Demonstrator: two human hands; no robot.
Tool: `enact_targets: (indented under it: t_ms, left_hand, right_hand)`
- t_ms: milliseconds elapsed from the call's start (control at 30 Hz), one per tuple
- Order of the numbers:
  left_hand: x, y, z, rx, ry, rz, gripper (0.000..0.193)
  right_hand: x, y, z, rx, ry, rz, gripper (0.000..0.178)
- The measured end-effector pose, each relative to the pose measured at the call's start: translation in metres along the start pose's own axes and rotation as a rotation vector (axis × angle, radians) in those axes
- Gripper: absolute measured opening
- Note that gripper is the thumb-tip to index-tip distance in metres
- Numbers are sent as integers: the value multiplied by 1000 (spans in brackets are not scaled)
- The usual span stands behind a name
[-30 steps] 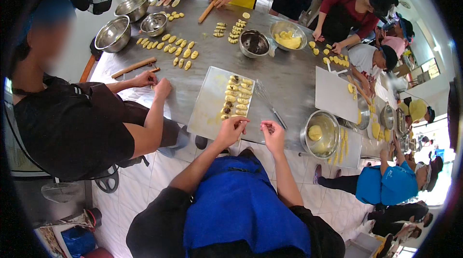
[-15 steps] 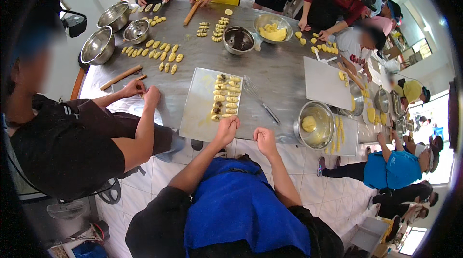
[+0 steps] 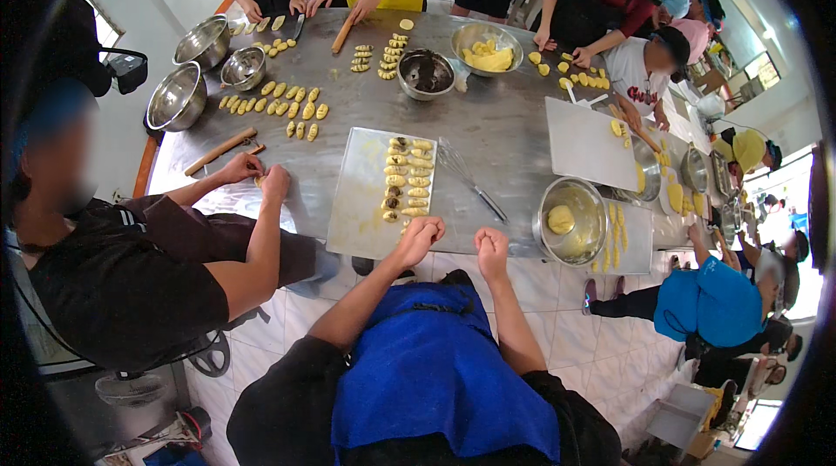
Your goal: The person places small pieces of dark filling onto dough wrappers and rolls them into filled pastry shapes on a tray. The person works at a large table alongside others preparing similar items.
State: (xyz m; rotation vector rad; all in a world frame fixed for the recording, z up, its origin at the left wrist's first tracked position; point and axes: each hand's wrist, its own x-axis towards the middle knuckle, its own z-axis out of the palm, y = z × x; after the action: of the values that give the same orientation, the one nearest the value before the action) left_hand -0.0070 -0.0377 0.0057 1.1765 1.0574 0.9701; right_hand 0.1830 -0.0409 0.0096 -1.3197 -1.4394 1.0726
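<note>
My left hand (image 3: 420, 240) is closed, fingers curled, over the near edge of a pale flat tray (image 3: 355, 205). My right hand (image 3: 492, 252) is also closed, held just past the table's near edge, to the right of the left one. Whatever either hand may hold is hidden by the fingers. Two rows of small ridged dough pieces (image 3: 420, 172) lie on the tray, several in the left row marked with dark brown. Right of the tray lies a wire whisk (image 3: 471, 180), its handle toward me.
A steel bowl (image 3: 542, 240) holding a dough ball stands to my right, near a white board (image 3: 579, 157). A bowl of dark filling (image 3: 426, 74) sits farther back. At left, a co-worker's hands (image 3: 258, 178) work beside a rolling pin (image 3: 219, 151). Other people line the table.
My hands have drawn slightly nearer to me, still closed, and the view has shifted a little. Across the table, a co-worker's one hand has moved left, away from a rolling pin.
</note>
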Motion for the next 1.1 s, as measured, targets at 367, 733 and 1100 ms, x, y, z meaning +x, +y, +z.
enact_targets:
  t_ms: [367, 733, 1100]
  left_hand:
    - [-8, 1, -13, 137, 241, 52, 26]
    - [-3, -21, -21, 64, 287, -17, 26]
    - [10, -9, -12, 141, 168, -28, 26]
  right_hand:
    - [13, -20, 20, -119, -165, 184, 27]
    - [24, 2, 36, 72, -165, 81, 26]
    - [22, 7, 17, 62, -82, 118, 25]
